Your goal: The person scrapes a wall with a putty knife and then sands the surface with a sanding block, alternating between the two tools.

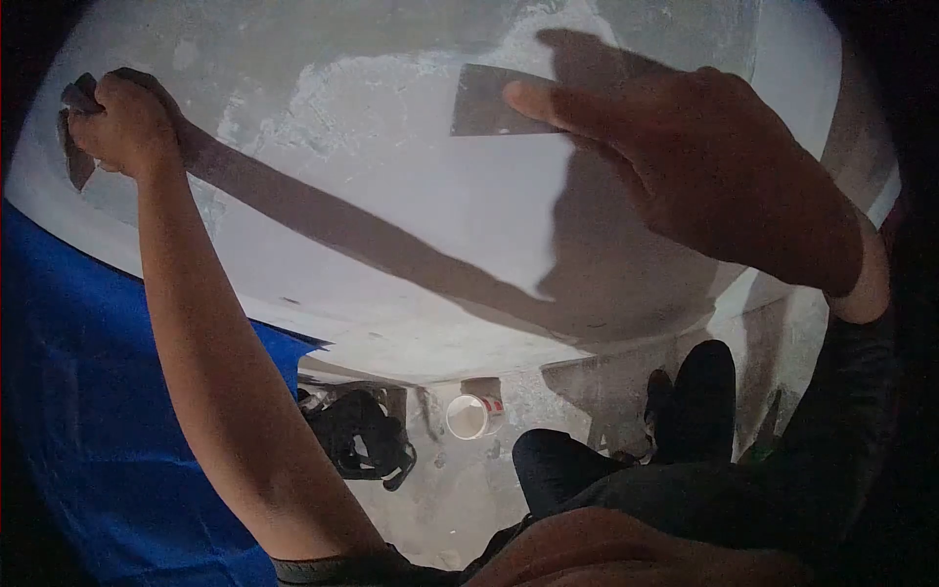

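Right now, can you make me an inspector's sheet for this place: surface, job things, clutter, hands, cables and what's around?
Surface: broad, patchy white-and-grey surface, rough-looking towards the top, crossed by shadows.
Job's things: thin, flat grey blade; dark, angular piece, exact kind unclear.
Clutter: round white open tub and a crumpled black item, both on the floor.
Hands: right hand holds the blade, one finger along it; left hand grips the dark piece.
Cables: nothing seen.
Surroundings: bright blue sheet at left; grey floor below.
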Tool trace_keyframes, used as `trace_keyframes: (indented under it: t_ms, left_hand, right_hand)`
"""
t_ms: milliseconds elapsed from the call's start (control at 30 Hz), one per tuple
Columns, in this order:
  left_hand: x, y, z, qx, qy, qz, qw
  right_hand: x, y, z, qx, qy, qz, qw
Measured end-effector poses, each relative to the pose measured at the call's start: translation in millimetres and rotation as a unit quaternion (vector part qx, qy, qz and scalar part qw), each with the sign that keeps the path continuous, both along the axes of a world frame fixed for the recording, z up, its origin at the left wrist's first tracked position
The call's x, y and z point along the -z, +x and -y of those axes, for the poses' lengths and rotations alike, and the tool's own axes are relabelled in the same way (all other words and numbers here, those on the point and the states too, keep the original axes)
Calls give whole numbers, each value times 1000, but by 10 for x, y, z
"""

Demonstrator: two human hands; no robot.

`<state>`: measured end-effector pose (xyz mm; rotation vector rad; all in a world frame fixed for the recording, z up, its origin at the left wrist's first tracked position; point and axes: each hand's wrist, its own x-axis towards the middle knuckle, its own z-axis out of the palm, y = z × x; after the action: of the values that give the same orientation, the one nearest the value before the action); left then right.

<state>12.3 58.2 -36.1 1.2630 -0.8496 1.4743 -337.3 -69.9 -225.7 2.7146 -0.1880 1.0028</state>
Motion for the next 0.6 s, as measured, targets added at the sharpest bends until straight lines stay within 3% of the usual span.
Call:
trace_keyframes:
  t_ms: [67, 200, 300, 400, 500, 567, 600]
  left_hand:
    - [5, -16, 4, -24, -4, 41, 999]
    - [-21, 85, 7, -38, -19, 15, 999]
    - [-27, 25, -29, 0, 5, 15, 1000]
    - [-70, 78, -47, -29, 4, -6, 1000]
    - [-92, 108, -67, 13, -1, 0, 1000]
    - [-96, 79, -87, -8, -8, -13, 1000]
    - [-109, 84, -92, -6, -9, -15, 1000]
  right_hand:
    - [10, -11, -4, -7, 14, 16, 1000]
    - [-71, -128, -7, 20, 37, -32, 999]
    - [-103, -95, -11, 33, 50, -60, 996]
    - [25, -31, 42, 15, 37, 3, 999]
    - [-18, 23, 42, 5, 25, 43, 999]
    - [-227, 124, -33, -46, 194, -49, 979]
    - [-229, 100, -22, -43, 194, -50, 979]
